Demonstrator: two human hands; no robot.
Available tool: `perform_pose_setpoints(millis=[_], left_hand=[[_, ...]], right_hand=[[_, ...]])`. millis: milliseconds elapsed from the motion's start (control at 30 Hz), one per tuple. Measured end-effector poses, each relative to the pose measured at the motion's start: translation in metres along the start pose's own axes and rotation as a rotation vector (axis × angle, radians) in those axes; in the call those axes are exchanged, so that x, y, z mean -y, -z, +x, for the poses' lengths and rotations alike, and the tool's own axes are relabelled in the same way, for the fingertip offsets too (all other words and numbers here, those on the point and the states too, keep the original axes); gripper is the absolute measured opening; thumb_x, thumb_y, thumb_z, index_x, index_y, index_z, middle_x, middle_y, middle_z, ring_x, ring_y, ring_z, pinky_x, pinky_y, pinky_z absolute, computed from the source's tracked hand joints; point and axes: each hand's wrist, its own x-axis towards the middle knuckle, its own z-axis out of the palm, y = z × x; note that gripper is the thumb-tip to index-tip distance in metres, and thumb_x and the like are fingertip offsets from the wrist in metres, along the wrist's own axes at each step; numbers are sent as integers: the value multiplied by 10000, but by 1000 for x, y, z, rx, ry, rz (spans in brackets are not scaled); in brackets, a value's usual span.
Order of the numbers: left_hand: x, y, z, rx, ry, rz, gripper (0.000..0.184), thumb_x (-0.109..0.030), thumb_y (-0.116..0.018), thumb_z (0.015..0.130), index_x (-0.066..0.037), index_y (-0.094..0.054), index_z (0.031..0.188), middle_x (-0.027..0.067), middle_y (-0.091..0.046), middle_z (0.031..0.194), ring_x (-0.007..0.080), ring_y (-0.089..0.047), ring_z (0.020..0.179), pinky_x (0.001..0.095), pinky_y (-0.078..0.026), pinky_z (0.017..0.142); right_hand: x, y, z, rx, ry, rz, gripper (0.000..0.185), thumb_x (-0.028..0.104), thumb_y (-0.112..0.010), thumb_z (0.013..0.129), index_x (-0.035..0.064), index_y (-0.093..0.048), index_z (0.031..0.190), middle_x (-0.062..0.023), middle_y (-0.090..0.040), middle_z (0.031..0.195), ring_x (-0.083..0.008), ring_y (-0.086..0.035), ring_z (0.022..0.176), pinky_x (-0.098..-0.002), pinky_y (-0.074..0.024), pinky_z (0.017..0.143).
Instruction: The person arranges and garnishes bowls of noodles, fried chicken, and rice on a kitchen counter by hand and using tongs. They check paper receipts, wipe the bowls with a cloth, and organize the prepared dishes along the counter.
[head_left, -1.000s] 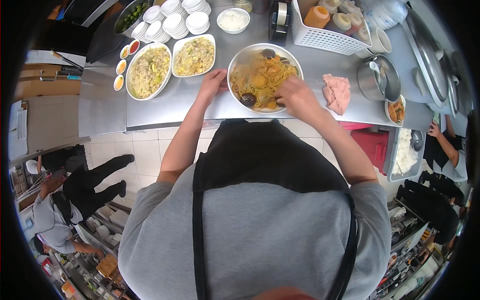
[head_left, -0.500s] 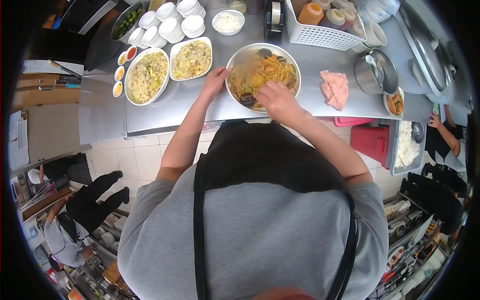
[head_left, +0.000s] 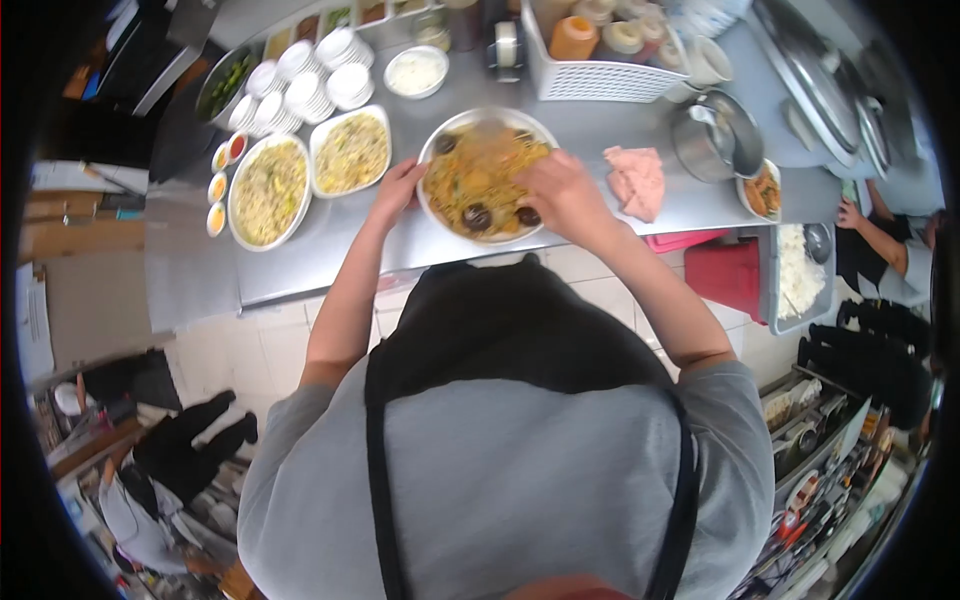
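Observation:
A round white bowl (head_left: 437,212) of noodles (head_left: 480,180) with dark mushroom pieces stands near the counter's front edge. My left hand (head_left: 399,188) is at the bowl's left rim, its fingers closed on the rim. Over the right part of the noodles is my right hand (head_left: 560,192), fingers bunched together at the food; what they hold, if anything, is hidden. Left of the bowl are two white dishes of fried rice, one squarish (head_left: 350,150) and one oval (head_left: 268,190). A pink cloth (head_left: 635,183) lies to the right.
Stacked white saucers (head_left: 310,95), small sauce cups (head_left: 216,187) and a rice bowl (head_left: 416,73) stand at the back left. A white basket of bottles (head_left: 605,82), a tape dispenser (head_left: 505,50) and a metal pot (head_left: 700,145) stand farther right. Other people are at both sides.
The view has shifted, so the counter items appear lower and farther left. My right hand has moved from the bowl's lower middle to its right side. My left hand stays at the left rim.

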Motion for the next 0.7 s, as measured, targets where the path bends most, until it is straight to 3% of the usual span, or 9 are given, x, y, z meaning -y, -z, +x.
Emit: perform_pose_setpoints(millis=[133, 200, 267, 400, 433, 500, 567, 633, 700], left_hand=[[7, 2, 10, 57, -40, -11, 283, -272, -483, 860, -51, -562, 1017, 19, -575, 763, 81, -525, 556, 200, -423, 455], [8, -1, 4, 7, -7, -78, 281, -257, -472, 864, -41, -562, 1020, 22, -577, 763, 85, -531, 555, 200, -425, 452], [16, -2, -1, 25, -4, -64, 313, -235, -455, 870, -28, -507, 1098, 61, -590, 808, 115, -565, 584, 216, -456, 464], [24, -20, -30, -27, 13, -279, 392, -196, -419, 872, 1, -337, 1201, 158, -583, 918, 218, -625, 691, 316, -544, 548], [19, -27, -41, -14, 57, -359, 357, -167, -395, 875, 1, -332, 1184, 172, -548, 1000, 258, -610, 787, 349, -539, 631], [15, -39, -54, -16, 94, -442, 324, -138, -370, 877, 0, -327, 1167, 186, -512, 1081, 299, -595, 883, 382, -534, 714], [18, -48, -63, 104, 75, -669, 360, -129, -381, 886, 7, -270, 1200, 198, -480, 1128, 313, -565, 954, 410, -505, 789], [20, -47, -68, 145, 106, -661, 369, -131, -392, 889, 7, -259, 1205, 200, -466, 1144, 314, -554, 976, 413, -491, 816], [19, -42, -69, 198, 179, -570, 413, -158, -437, 888, 25, -268, 1218, 188, -482, 1129, 292, -552, 986, 379, -483, 825]], right_hand=[[-53, 86, -18, -303, -639, 63, 288, 142, -645, 667, 33, -614, 932, -104, -588, 872, -292, -548, 846, -371, -439, 732], [-109, 127, -50, -471, -676, -481, 221, 206, -655, 710, 52, -648, 869, -156, -614, 842, -309, -585, 794, -389, -456, 686], [-147, 157, -80, -271, -1042, -765, 232, 251, -587, 761, 41, -643, 842, -154, -623, 836, -344, -581, 792, -423, -455, 685], [-230, 146, -136, -66, -1277, -866, 252, 275, -548, 786, 39, -635, 812, -137, -621, 828, -349, -577, 768, -428, -460, 706], [-232, 139, -137, -63, -1267, -854, 252, 275, -548, 786, 39, -635, 812, -137, -621, 828, -349, -577, 768, -428, -460, 706], [-205, 128, -121, -382, -783, -1037, 206, 230, -560, 781, 37, -631, 793, -123, -619, 844, -333, -575, 759, -419, -455, 700], [-181, 111, -103, -363, -645, -695, 154, 179, -581, 765, 34, -629, 779, -119, -610, 830, -323, -571, 754, -404, -451, 682], [-163, 62, -106, -279, -784, -325, 119, 156, -591, 747, 44, -629, 762, -148, -589, 802, -337, -572, 752, -407, -455, 645], [-158, 19, -120, -158, -830, -396, 133, 170, -597, 736, 45, -631, 764, -160, -596, 772, -340, -580, 726, -406, -460, 627]])
